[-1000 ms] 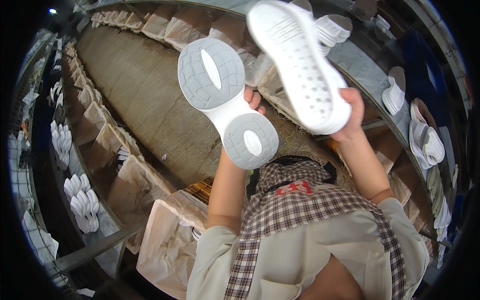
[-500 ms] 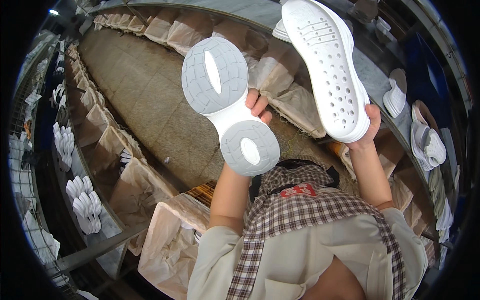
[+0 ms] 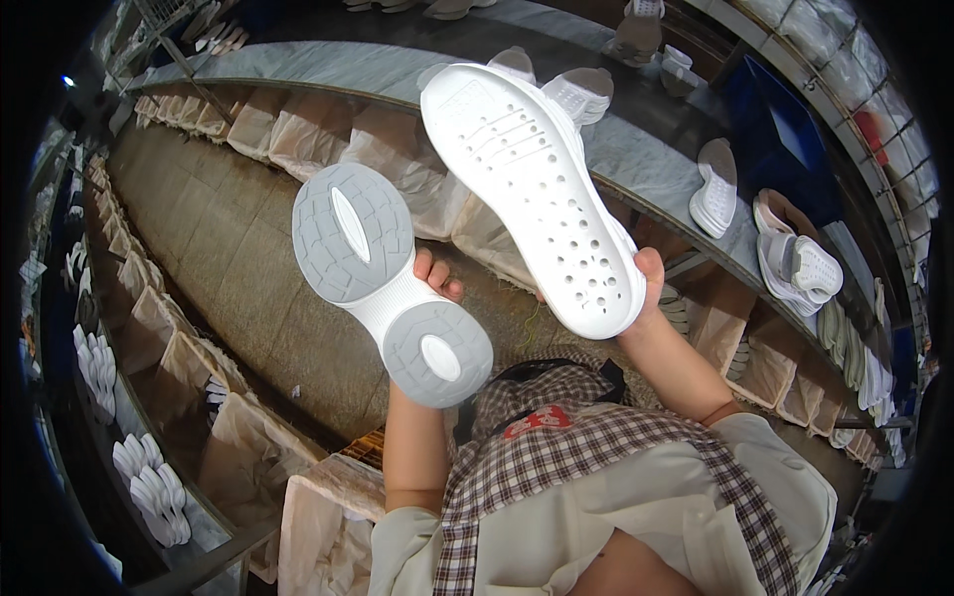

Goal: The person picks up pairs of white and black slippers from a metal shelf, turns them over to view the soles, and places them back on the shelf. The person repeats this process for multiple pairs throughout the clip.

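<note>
My left hand (image 3: 437, 275) grips a shoe sole (image 3: 390, 308) at its narrow waist, with fingertips curled round the right edge. Its grey tread patches, one at each end, face me, and the middle is white. In my right hand (image 3: 651, 280) is a second, all-white sole (image 3: 532, 189), held by its heel end. Rows of small holes and some ridges show on its upper face. The two soles are apart, side by side and tilted. Most of each hand is hidden behind its sole.
Along the right runs a grey bench (image 3: 646, 184) with white soles (image 3: 714, 189) and a blue bin (image 3: 775, 139). Cloth-lined baskets (image 3: 388, 149) hang below it. Stacked white soles (image 3: 154, 487) lie on the left bench. A lined basket (image 3: 323, 536) stands by my left arm.
Both soles have shifted left and down in the picture. The white sole has tilted further left and come closer to the grey-treaded one. The benches have also shifted in view.
</note>
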{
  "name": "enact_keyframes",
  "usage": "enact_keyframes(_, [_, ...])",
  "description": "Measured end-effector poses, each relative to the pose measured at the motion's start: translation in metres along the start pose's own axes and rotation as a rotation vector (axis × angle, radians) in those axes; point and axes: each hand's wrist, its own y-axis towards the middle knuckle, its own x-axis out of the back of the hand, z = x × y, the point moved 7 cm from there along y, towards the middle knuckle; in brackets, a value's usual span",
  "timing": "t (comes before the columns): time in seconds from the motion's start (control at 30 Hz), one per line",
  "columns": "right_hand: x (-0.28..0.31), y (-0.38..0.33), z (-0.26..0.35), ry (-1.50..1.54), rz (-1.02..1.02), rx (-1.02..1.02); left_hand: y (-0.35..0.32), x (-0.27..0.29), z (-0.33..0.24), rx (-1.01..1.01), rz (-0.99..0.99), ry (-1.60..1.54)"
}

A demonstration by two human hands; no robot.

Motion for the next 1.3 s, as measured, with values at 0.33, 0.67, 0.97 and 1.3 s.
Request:
enact_keyframes(0.33, [0.005,0.001,0.000,0.116,0.077,0.004,0.010,0.008,-0.024,-0.197,-0.473,0.840])
enact_keyframes(0.67, [0.012,-0.003,0.010,-0.023,0.018,0.039,0.002,0.003,-0.028,-0.375,-0.603,0.970])
enact_keyframes(0.97, [0.021,-0.005,0.015,-0.022,-0.034,0.065,0.006,-0.003,-0.027,-0.429,-0.565,1.006])
enact_keyframes(1.3, [0.014,-0.002,0.014,-0.129,-0.024,0.103,0.017,0.014,0.003,-0.236,-0.472,0.782])
